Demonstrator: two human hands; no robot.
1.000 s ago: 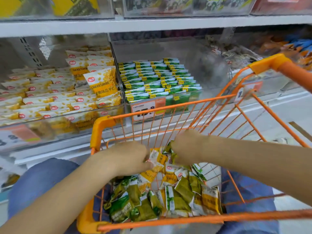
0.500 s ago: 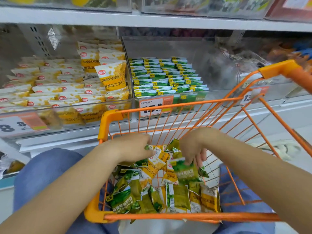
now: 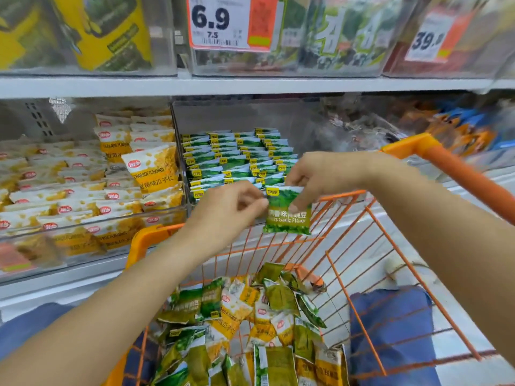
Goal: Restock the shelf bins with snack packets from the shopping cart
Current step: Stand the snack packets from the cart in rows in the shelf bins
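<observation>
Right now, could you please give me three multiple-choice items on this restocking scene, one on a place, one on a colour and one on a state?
1. Where do the green packets sit on the shelf?
A. in the bin right of the yellow packets
B. in the bin left of them
C. on the top shelf

2. What colour is the shopping cart?
A. blue
B. orange
C. grey

3. How is the held green packet being handled?
A. it lies in the cart
B. left hand only
C. both hands, with the right hand, pinch it

Answers: 1 A, the green rows stand right of the yellow ones; 2 B, frame and handle are orange; 3 C, fingers of both hands meet its upper edge.
</observation>
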